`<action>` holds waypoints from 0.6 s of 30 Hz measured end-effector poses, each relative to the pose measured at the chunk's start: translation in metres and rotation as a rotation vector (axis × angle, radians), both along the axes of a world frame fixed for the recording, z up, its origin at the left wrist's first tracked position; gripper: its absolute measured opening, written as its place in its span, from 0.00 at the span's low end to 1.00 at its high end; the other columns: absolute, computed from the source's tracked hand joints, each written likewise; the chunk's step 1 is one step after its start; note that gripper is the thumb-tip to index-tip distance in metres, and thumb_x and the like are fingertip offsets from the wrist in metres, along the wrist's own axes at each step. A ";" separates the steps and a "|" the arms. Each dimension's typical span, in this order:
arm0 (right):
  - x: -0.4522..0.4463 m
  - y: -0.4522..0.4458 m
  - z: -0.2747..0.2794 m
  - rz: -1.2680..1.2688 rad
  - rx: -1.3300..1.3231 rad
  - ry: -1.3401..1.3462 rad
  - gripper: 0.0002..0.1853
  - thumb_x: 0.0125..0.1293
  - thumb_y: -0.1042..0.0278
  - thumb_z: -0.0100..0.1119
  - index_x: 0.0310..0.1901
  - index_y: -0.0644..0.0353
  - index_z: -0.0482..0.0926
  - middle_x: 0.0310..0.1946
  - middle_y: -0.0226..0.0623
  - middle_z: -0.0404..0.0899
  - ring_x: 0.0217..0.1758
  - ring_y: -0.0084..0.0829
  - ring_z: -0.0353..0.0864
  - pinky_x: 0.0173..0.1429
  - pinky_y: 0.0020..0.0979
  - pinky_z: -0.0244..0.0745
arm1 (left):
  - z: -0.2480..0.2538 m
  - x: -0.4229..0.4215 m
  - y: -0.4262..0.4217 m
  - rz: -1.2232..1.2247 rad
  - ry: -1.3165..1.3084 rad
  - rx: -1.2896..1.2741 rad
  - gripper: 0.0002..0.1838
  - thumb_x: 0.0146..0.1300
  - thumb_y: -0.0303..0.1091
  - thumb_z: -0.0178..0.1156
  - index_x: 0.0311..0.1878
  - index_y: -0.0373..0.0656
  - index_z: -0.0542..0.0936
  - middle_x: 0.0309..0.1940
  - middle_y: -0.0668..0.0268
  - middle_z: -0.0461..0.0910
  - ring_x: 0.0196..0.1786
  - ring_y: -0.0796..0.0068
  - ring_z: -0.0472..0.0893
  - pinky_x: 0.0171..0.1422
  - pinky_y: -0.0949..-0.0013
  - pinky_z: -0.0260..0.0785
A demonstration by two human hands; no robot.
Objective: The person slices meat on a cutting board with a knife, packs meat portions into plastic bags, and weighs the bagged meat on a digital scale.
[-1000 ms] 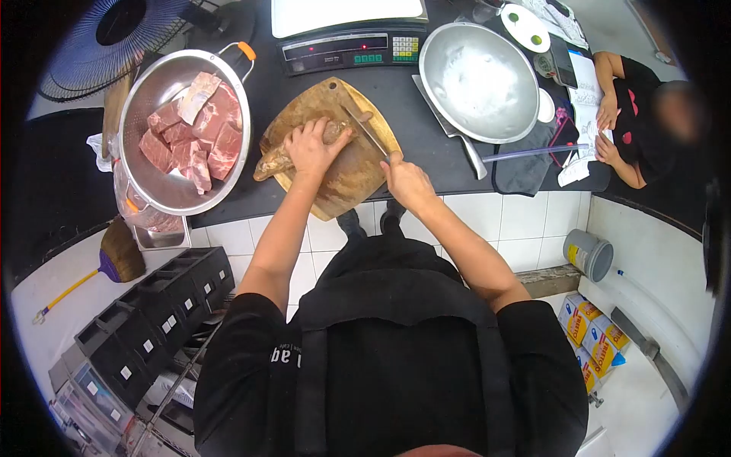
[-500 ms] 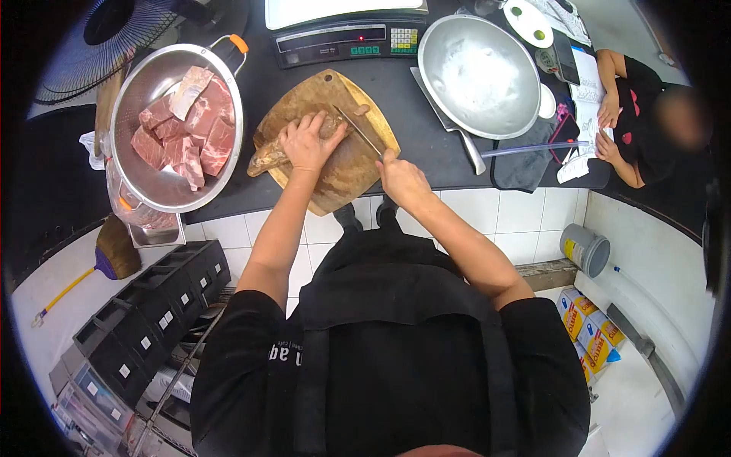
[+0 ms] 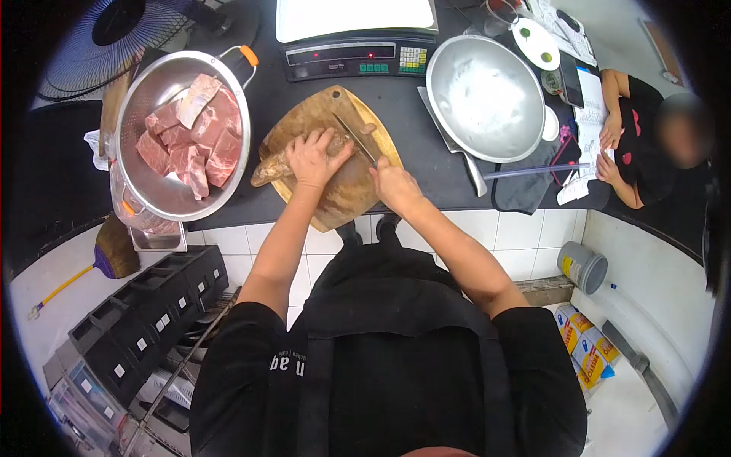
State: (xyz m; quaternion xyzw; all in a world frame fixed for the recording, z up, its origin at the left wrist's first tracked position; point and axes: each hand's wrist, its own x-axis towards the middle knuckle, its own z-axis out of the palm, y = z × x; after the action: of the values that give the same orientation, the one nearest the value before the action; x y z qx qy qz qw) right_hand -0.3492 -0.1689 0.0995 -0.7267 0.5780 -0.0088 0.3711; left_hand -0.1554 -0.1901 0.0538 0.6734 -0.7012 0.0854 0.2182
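On the wooden cutting board (image 3: 350, 199) lies a long brownish piece of meat (image 3: 271, 169). My left hand (image 3: 313, 158) rests on top of it with fingers spread, pressing it down. My right hand (image 3: 396, 187) is wrapped round the handle of a knife (image 3: 355, 139), whose blade lies slantwise by the right end of the meat. Just beyond the blade sits a small cut slice (image 3: 368, 129). Left of the board, a perforated steel colander (image 3: 131, 103) holds several chunks of red meat (image 3: 221, 158).
A digital scale (image 3: 354, 57) stands behind the board. Right of it are a large metal bowl (image 3: 487, 99), a cleaver (image 3: 474, 172) partly beneath the bowl, and a dark cloth (image 3: 525, 186). Another person (image 3: 647, 137) sits at the right with both hands on papers (image 3: 590, 114).
My right hand and the knife have shifted slightly toward my left hand. The whole view has tilted a little, so the counter items appear lower.
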 end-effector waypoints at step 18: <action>-0.015 0.015 0.002 -0.012 0.165 0.043 0.18 0.73 0.58 0.44 0.45 0.69 0.68 0.33 0.62 0.80 0.40 0.60 0.81 0.46 0.54 0.75 | 0.004 -0.003 -0.001 0.026 -0.041 0.027 0.23 0.47 0.61 0.66 0.40 0.59 0.86 0.36 0.73 0.80 0.38 0.66 0.78 0.45 0.59 0.65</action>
State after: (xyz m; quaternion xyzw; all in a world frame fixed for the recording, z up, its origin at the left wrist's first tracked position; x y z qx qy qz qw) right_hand -0.3640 -0.1538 0.1015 -0.6902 0.5888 0.0523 0.4174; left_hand -0.1588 -0.1909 0.0573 0.6836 -0.6977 0.0924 0.1934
